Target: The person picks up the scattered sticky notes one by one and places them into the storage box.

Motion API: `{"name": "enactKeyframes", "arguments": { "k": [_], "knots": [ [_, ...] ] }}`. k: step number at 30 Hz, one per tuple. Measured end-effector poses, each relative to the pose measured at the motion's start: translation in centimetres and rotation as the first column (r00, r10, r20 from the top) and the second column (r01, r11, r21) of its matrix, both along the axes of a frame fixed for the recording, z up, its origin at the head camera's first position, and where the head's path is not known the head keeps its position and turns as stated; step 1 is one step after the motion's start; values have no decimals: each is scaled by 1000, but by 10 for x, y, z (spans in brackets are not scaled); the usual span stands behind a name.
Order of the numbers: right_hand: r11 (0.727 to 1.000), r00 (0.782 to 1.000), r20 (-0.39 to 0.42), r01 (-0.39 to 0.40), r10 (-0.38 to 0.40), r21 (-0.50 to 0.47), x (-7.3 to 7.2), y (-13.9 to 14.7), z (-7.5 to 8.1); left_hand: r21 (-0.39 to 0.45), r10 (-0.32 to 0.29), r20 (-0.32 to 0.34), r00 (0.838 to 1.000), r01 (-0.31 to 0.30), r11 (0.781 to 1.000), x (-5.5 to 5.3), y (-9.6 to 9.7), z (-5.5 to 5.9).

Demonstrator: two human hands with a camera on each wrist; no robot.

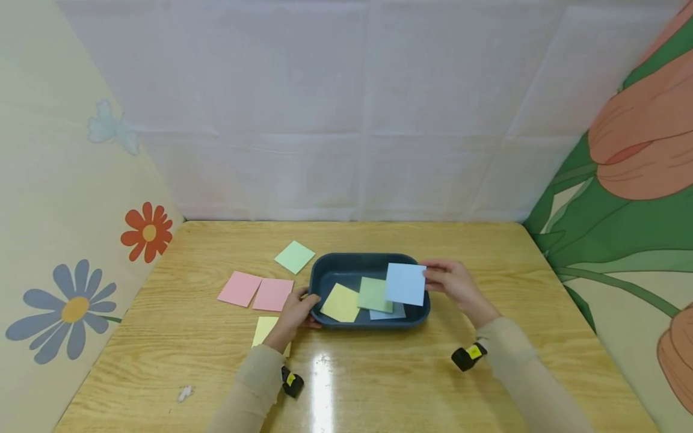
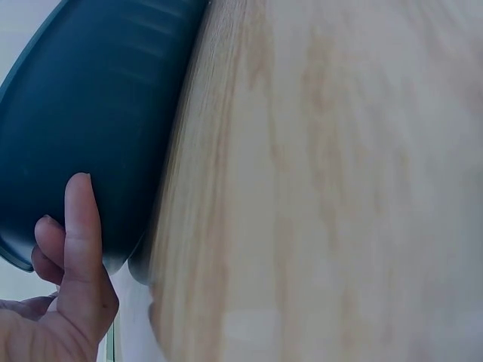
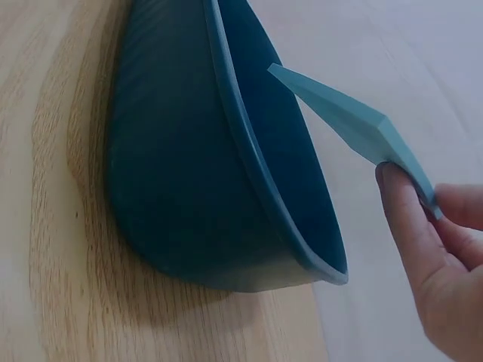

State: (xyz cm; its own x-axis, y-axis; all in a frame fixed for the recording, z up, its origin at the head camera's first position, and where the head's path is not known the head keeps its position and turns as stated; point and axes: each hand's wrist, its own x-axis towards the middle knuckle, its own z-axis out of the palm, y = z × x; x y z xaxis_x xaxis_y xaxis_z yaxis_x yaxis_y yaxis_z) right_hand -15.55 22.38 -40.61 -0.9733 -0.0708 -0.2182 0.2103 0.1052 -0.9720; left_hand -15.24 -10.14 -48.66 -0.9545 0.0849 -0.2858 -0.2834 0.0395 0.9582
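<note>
A blue pad of sticky notes (image 1: 405, 284) is pinched at its right edge by my right hand (image 1: 455, 285). It is held over the right end of a dark blue plastic bin (image 1: 373, 325); the right wrist view shows the pad (image 3: 355, 117) tilted above the bin's rim (image 3: 256, 170). My left hand (image 1: 295, 313) grips the bin's left end, thumb at the rim and fingers against the outer wall (image 2: 98, 128). Inside the bin lie a yellow pad (image 1: 340, 303), a green pad (image 1: 375, 294) and another blue pad (image 1: 391, 313), partly hidden under the green one.
Left of the bin, two pink pads (image 1: 240, 288) lie side by side on the wooden table (image 1: 216, 343). A green pad (image 1: 295, 257) lies behind them. A yellow pad (image 1: 264, 329) is partly covered by my left arm. A small white scrap (image 1: 186, 393) lies at the front left.
</note>
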Motion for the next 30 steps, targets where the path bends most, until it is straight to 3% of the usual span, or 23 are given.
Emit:
{"name": "enactKeyframes", "arguments": {
  "k": [25, 30],
  "knots": [
    [996, 996, -8, -90, 90, -18, -21, -40, -1, 42, -24, 15, 1000, 23, 999, -2, -1, 0],
    [995, 995, 18, -96, 96, 1, -25, -53, -3, 49, -50, 8, 999, 50, 998, 5, 0, 17]
  ]
}}
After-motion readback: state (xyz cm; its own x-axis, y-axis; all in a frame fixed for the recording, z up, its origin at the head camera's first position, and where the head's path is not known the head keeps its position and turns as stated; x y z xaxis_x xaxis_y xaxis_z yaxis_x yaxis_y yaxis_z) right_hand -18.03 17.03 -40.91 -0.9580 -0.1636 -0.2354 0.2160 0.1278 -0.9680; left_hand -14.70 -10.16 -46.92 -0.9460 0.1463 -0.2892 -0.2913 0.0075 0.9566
